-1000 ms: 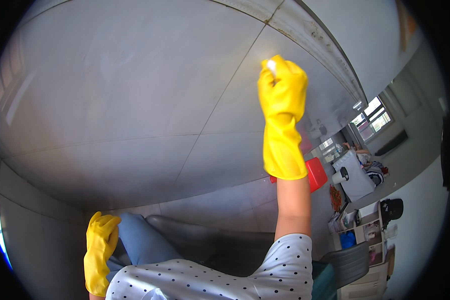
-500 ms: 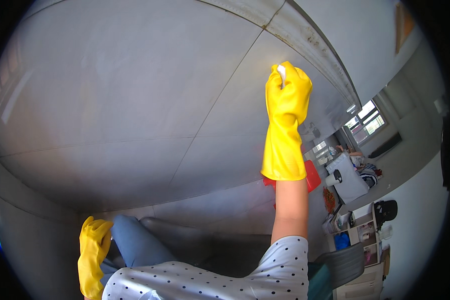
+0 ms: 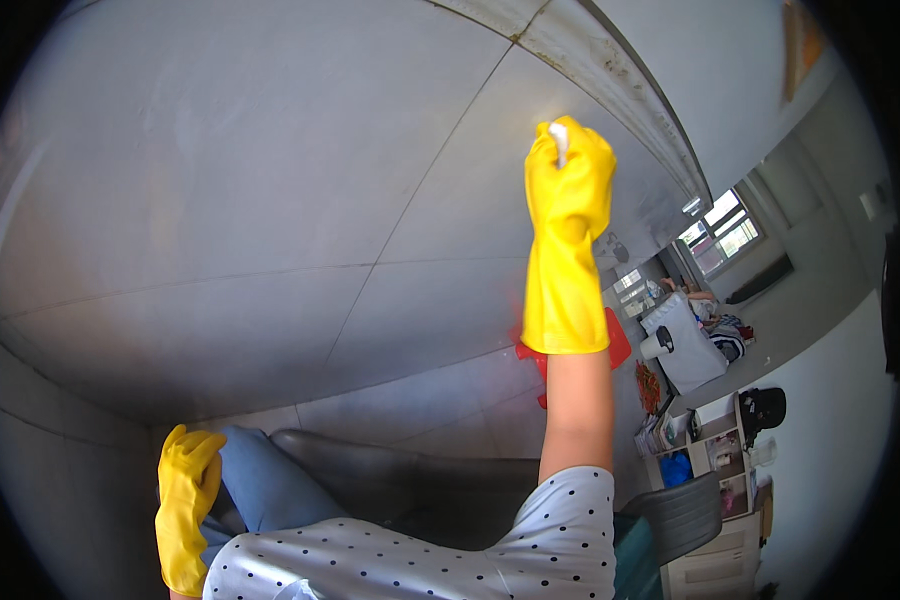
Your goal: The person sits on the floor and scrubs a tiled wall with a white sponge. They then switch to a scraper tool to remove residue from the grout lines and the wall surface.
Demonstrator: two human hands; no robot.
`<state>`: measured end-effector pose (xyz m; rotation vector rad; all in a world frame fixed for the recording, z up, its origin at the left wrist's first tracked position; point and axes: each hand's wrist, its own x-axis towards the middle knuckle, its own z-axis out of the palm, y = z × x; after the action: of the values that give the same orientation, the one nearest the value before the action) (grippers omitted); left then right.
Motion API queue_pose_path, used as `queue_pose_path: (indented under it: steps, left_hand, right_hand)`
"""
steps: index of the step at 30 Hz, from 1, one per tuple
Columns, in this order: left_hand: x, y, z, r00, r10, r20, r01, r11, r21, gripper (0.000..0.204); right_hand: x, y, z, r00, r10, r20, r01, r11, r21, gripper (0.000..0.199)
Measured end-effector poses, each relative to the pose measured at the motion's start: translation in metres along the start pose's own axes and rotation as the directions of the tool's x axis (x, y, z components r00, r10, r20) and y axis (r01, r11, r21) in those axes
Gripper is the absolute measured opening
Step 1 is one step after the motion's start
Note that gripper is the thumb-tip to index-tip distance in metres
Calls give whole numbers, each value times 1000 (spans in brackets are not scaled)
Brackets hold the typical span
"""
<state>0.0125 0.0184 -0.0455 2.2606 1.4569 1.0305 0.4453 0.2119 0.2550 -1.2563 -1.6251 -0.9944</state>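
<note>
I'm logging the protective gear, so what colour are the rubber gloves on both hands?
Bright yellow rubber gloves, clearest in the head view.

Two yellow gloves (image 3: 568, 215), one white cloth (image 3: 559, 140), one red stool (image 3: 618, 342).

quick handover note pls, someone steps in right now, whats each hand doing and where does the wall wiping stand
Right hand: in a yellow rubber glove, arm raised, gripping a small white cloth and pressing it on the grey tiled wall just below the stained strip at the top.
Left hand: also gloved in yellow, hanging low beside the knee, holding nothing that shows.
Done: cannot tell which tiles have been wiped; the wall looks evenly grey with faint streaks.
Left: the strip above the cloth shows dark grime, so that edge likely needs attention.
Behind the raised arm a red stool stands on the floor.
</note>
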Motion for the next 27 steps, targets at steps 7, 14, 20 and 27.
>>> queue_pose_path:
  steps: [7,14,20,27]
  left_hand:
    - [0,-3,2,1000,23,13,-23,1000,5,21]
    - [-2,-1,-1,999,13,47,-14,1000,19,23]
    - [-3,-2,4,999,46,10,-46,998,33,24]
    - [-8,2,-2,999,15,48,-16,1000,23,23]
  right_hand:
    - [9,6,4,989,144,-35,-145,989,-22,14]
    - [22,-11,-3,966,256,-39,-256,967,0,14]
    - [-25,2,10,970,241,8,-241,968,72,18]
    - [7,-8,7,951,268,-158,-258,963,77,20]
